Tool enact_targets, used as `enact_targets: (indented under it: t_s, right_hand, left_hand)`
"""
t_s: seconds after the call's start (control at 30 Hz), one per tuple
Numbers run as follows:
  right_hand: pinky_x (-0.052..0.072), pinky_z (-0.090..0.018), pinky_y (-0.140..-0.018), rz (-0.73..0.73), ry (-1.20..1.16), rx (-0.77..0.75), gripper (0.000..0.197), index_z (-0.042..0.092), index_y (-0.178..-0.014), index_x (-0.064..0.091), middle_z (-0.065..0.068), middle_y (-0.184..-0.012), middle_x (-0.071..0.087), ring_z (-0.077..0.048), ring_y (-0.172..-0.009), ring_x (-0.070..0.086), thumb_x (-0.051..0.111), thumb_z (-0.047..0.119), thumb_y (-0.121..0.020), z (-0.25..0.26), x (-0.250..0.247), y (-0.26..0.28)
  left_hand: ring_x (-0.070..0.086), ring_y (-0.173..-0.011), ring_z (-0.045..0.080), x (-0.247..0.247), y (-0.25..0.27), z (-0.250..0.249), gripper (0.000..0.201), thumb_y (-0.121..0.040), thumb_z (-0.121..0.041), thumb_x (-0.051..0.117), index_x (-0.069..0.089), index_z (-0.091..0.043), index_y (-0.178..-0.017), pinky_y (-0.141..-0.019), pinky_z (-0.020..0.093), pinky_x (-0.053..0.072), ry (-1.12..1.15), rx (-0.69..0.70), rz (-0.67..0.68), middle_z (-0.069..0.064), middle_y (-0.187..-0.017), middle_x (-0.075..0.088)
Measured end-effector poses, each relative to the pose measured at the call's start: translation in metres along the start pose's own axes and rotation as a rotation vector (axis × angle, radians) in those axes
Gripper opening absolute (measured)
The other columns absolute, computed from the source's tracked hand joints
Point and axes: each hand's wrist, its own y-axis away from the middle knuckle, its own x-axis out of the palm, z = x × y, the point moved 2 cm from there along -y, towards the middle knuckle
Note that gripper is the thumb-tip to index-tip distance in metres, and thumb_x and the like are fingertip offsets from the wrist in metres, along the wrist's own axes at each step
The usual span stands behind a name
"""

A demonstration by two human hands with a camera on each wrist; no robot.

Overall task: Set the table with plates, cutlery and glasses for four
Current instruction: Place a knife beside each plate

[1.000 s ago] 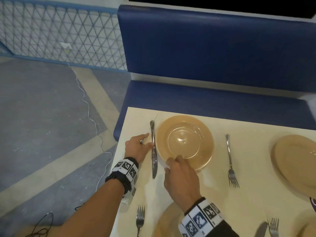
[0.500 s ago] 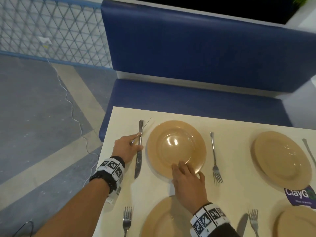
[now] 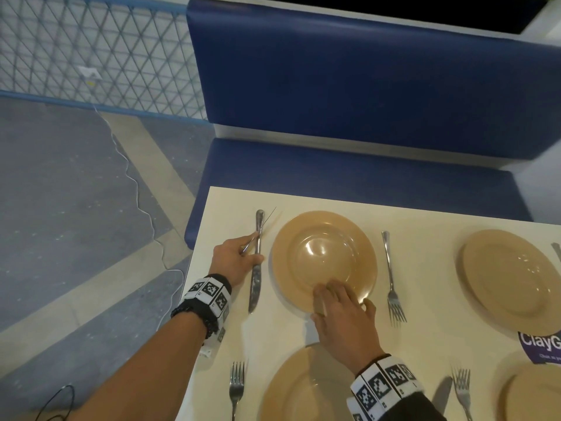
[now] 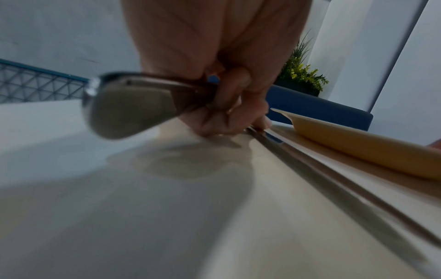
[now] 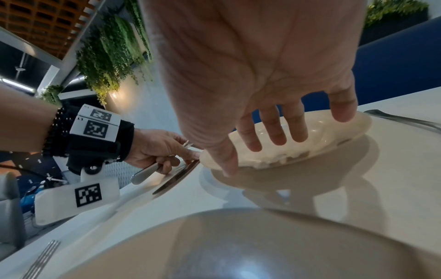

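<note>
- Near counter (image 3: pixel 425 344) edge: a plate (image 3: pixel 306 387) with a fork (image 3: pixel 237 387) left of it.
- Right hand (image 3: pixel 343 323): fingers (image 5: pixel 274 130) spread straight over the far-left plate's (image 3: pixel 324 259) near rim.
- Left hand (image 3: pixel 233 262), at the left edge: fingers curled around a utensil handle (image 4: pixel 133 102), touching the knife (image 3: pixel 256 262) just left of that plate.

A restaurant or café dining area: a blue padded booth seat (image 3: pixel 349 177) backs a cream bench (image 3: pixel 425 344) laid with plates (image 3: pixel 321 238), and hanging greenery (image 5: pixel 107 56) drapes overhead beneath a slatted ceiling.
</note>
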Motion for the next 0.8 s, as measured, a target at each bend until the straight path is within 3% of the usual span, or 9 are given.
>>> enact_targets:
  t_s: [0.07,0.27,0.33,0.43,0.53,0.63,0.7,0.73,0.8]
  right_hand:
    - [0.033,-0.056,-0.107,-0.013,-0.022,0.005,0.047,0.032,-0.138,0.042,0.006,-0.148,0.038,-0.018,-0.142,0.033,0.054,0.040,-0.093,0.000,-0.002,0.000]
    - [0.030,-0.059,-0.108,0.050,-0.022,0.005,0.049,0.029,-0.138,0.040,0.006,-0.149,0.033,-0.018,-0.144,0.027,0.050,0.047,-0.093,0.003,-0.004,-0.006]
    - [0.030,-0.059,-0.108,0.070,-0.014,0.004,0.049,0.029,-0.137,0.039,0.006,-0.148,0.032,-0.017,-0.144,0.026,0.047,0.048,-0.093,0.003,-0.004,-0.006]
    - [0.029,-0.057,-0.109,0.091,-0.035,0.016,0.050,0.029,-0.139,0.039,0.007,-0.149,0.032,-0.015,-0.144,0.026,0.045,0.050,-0.093,0.003,-0.005,-0.004]
    - [0.027,-0.056,-0.110,0.097,-0.041,0.017,0.052,0.030,-0.139,0.038,0.009,-0.150,0.031,-0.014,-0.144,0.025,0.044,0.052,-0.093,0.004,-0.009,-0.002]
    - [0.025,-0.058,-0.111,0.086,-0.069,0.026,0.056,0.029,-0.141,0.038,0.007,-0.153,0.030,-0.016,-0.147,0.023,0.046,0.056,-0.092,0.006,-0.015,0.001]
    - [0.023,-0.056,-0.113,0.062,-0.106,0.029,0.057,0.030,-0.144,0.036,0.006,-0.157,0.028,-0.016,-0.148,0.022,0.046,0.055,-0.094,0.009,-0.022,0.004]
    - [0.024,-0.053,-0.114,0.027,-0.140,0.024,0.054,0.030,-0.145,0.037,0.006,-0.156,0.029,-0.016,-0.147,0.024,0.047,0.051,-0.095,0.011,-0.027,0.006]
    - [0.034,-0.045,-0.110,-0.094,-0.275,0.001,0.046,0.028,-0.142,0.043,0.007,-0.147,0.041,-0.015,-0.138,0.038,0.048,0.041,-0.098,0.015,-0.040,0.008]
  left_hand:
    - [0.050,-0.067,0.000,0.001,0.000,0.001,0.052,-0.081,-0.025,0.079,0.067,-0.032,-0.131,-0.090,0.021,0.046,-0.006,0.009,0.001,0.010,-0.108,0.075]
    - [0.049,-0.064,-0.001,0.002,0.000,-0.001,0.052,-0.081,-0.023,0.079,0.066,-0.030,-0.131,-0.086,0.021,0.045,-0.024,0.021,-0.008,0.010,-0.116,0.072]
    - [0.048,-0.063,0.002,0.001,0.000,-0.001,0.053,-0.081,-0.022,0.080,0.066,-0.029,-0.132,-0.085,0.022,0.046,-0.023,0.017,-0.007,0.008,-0.110,0.073]
    - [0.051,-0.066,0.010,0.002,0.000,0.000,0.052,-0.081,-0.022,0.080,0.067,-0.030,-0.130,-0.083,0.023,0.048,-0.018,0.008,-0.006,0.002,-0.081,0.070]
    - [0.053,-0.066,0.009,0.001,0.001,-0.002,0.050,-0.081,-0.023,0.080,0.068,-0.029,-0.130,-0.080,0.024,0.049,-0.017,0.005,0.007,-0.007,-0.073,0.065]
    - [0.057,-0.078,0.013,-0.004,0.006,-0.006,0.053,-0.086,-0.030,0.077,0.061,-0.028,-0.136,-0.086,0.027,0.048,-0.007,-0.001,0.009,-0.003,-0.089,0.069]
    - [0.062,-0.091,0.021,-0.008,0.013,-0.009,0.046,-0.096,-0.033,0.064,0.057,-0.025,-0.140,-0.092,0.029,0.046,-0.073,0.032,-0.041,0.007,-0.105,0.072]
    - [0.065,-0.093,0.025,-0.011,0.020,-0.012,0.037,-0.100,-0.033,0.056,0.060,-0.022,-0.135,-0.092,0.035,0.050,-0.065,0.049,-0.075,0.007,-0.101,0.072]
    - [0.063,-0.071,0.021,-0.014,0.042,-0.019,0.031,-0.103,-0.034,0.047,0.068,-0.015,-0.115,-0.070,0.039,0.055,0.037,0.058,-0.071,0.002,-0.075,0.067]
